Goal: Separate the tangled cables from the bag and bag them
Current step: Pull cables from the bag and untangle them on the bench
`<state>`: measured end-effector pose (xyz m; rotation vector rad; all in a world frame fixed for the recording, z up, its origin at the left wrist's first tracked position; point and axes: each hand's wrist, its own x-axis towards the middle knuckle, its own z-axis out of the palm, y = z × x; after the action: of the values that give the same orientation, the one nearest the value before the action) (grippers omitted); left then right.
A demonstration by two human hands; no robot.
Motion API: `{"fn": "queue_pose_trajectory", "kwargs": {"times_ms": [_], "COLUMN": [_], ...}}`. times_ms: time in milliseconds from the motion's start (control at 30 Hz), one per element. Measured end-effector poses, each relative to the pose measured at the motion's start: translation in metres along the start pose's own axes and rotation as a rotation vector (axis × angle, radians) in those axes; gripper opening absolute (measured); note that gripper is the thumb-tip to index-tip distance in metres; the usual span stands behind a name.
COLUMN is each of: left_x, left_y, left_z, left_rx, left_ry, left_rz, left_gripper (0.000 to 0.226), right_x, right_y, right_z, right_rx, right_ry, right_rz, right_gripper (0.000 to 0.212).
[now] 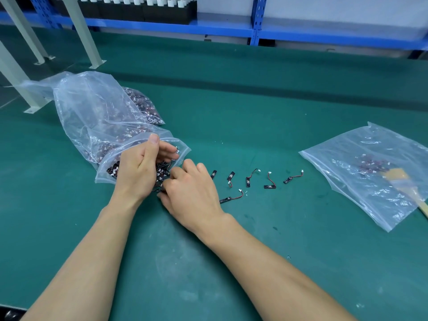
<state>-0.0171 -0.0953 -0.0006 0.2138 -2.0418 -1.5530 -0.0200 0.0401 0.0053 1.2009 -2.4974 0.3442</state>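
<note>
A big clear plastic bag (92, 117) lies at the left of the green mat, full of tangled small cables (115, 171) with black tabs, red wires and white plugs. My left hand (141, 167) sits at the bag's mouth, fingers straight over the pile. My right hand (190, 193) is beside it with fingers curled, pinching cables at the bag's opening. Several separated cables (269, 184) lie spread on the mat to the right of my hands. A second clear bag (375, 172) at the right holds a small heap of cables.
A yellow brush (403, 181) lies partly under the right bag. Grey metal legs (30, 93) stand at the back left. A blue shelf rack (254, 26) runs along the far side. The green mat (231, 262) spreads in front of me.
</note>
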Motion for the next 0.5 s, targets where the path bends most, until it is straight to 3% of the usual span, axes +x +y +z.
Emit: {"fn": "queue_pose_trajectory", "kwargs": {"times_ms": [200, 500], "left_x": [-0.001, 0.0], "left_y": [-0.001, -0.003], "left_z": [0.0, -0.001], "left_rx": [0.063, 0.102], "left_ry": [0.001, -0.014], "left_rz": [0.014, 0.005], "left_gripper": [0.051, 0.04], "right_x": [0.0, -0.01], "right_y": [-0.002, 0.008], "right_z": [-0.003, -0.008], "right_rx": [-0.07, 0.079], "right_ry": [-0.044, 0.143], "right_rz": [0.019, 0.006], "right_gripper": [0.013, 0.019]}}
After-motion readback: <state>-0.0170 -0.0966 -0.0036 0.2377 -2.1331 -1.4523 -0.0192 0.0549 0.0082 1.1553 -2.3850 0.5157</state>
